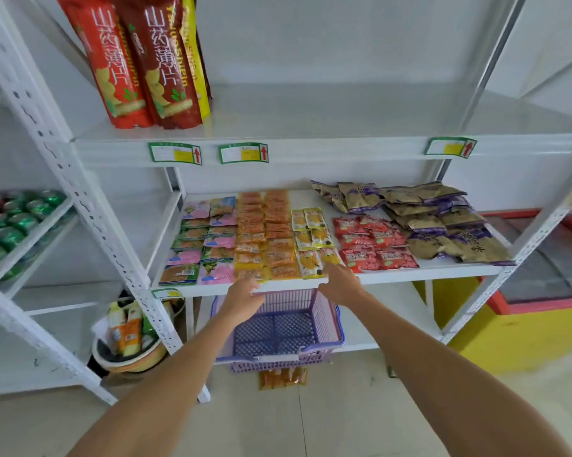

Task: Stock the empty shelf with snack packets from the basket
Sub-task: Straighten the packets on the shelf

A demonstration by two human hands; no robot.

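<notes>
1. The shelf [410,277] is a flat white metal board carried on perforated angle posts. Flat foil snack packets are laid on it in rows.
2. From left to right are seen glossy pink and green packets [202,245], two columns of small orange packets [264,235], narrow yellow packets [311,239], red packets [373,249] and crinkled brown and purple packets [443,222] that are heaped loosely.
3. The right hand [340,285] is stretched over the shelf's front lip. Its grip is apart, and its straight fingertips are laid on the frontmost yellow packet.
4. The left hand [241,298] is held just below the lip, in front of the basket's far rim. Its fingers are curled inward. Whether its grip is closed on anything cannot be told.
5. The basket [278,324] is a rectangular purple plastic lattice placed directly under the stocked shelf, between the two forearms. Its grid bottom is plainly seen.
6. A flat orange packet [283,377] is seen on the tiled floor, touching the basket's near edge.
7. Tall red bags [122,61] are stood upright on the board above, whose edge carries green-framed price tags [175,153].
8. Round green cans [10,222] are ranged on a shelf at the left, and a round bowl [129,357] holding bottles is set low beside the post.
</notes>
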